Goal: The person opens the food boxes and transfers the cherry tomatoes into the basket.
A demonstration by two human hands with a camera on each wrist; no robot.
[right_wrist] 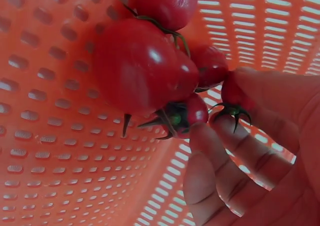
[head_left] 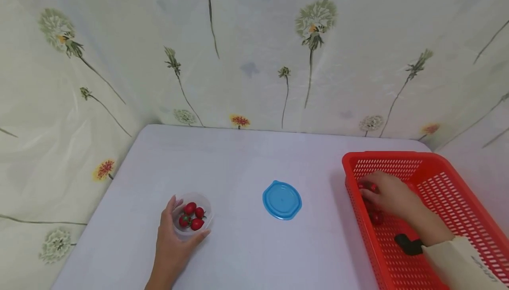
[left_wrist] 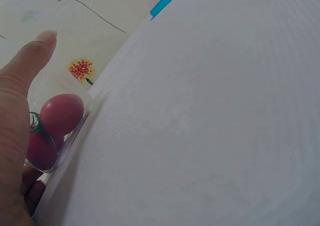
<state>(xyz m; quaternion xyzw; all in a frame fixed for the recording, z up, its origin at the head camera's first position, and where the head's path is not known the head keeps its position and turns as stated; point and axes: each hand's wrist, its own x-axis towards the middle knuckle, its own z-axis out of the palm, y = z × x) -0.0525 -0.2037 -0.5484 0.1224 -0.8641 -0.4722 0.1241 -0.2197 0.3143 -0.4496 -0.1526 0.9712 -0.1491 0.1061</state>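
Note:
On the left of the table in the head view, my left hand [head_left: 172,245] holds a small clear plastic container [head_left: 207,206], thumb on its near side and fingers round the left. Several cherry tomatoes [head_left: 190,208] lie inside it. My right hand [head_left: 387,195] reaches down into a red basket [head_left: 397,276], by its left wall. In the right wrist view, a small cherry tomato [right_wrist: 235,95] with a green calyx sits between that hand's thumb and fingers. Its fingertips touch another cherry tomato [right_wrist: 196,109] in a cluster of larger ones [right_wrist: 137,66].
A blue lid [head_left: 282,200] lies flat on the white table [head_left: 242,162] between the container and the basket. The basket's raised slotted walls surround the right hand. A flower-patterned sheet [head_left: 246,38] hangs behind the table. A black strap piece [head_left: 408,244] shows at the right wrist.

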